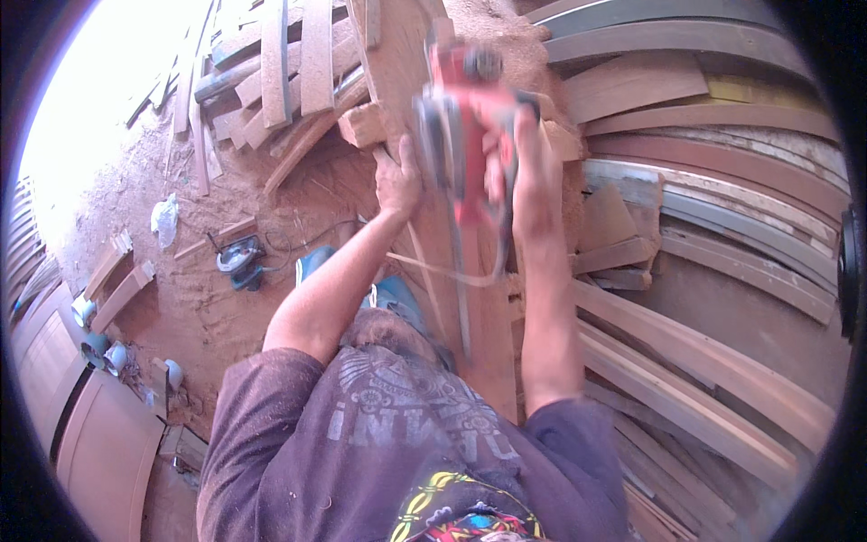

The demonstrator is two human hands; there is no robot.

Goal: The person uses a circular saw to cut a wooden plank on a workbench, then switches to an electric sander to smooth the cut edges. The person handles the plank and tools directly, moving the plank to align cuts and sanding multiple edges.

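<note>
The right hand (531, 172) grips the rear handle of a red saw (465, 126), its fingers clamped around the grip. The left hand (397, 181) sits just beside the saw's grey blade guard, on the plank's (492, 361) left edge; its fingers seem curled over that edge, though motion blur makes this hard to confirm. The saw rests on the plank, a long reddish board running from the person's waist up toward the top of the view, with the tool near its far end. A dark cord (462, 289) hangs from the saw down along the plank. A thin pale offcut (442, 267) lies across the plank below the hands.

To the right, stacked boards (722, 361) lie in curved-looking rows, some grey, some brown. Beyond the saw, a loose pile of slats (280, 72) covers the sawdust-strewn floor (181, 298). A second power tool (238, 260), teal and grey, lies on the floor to the left, well apart from the hands, with its cable trailing. A crumpled white bag (164, 219) lies farther left. Wooden door panels (99, 443) rest at the lower left. The person wears a dusty purple shirt (361, 452).
</note>
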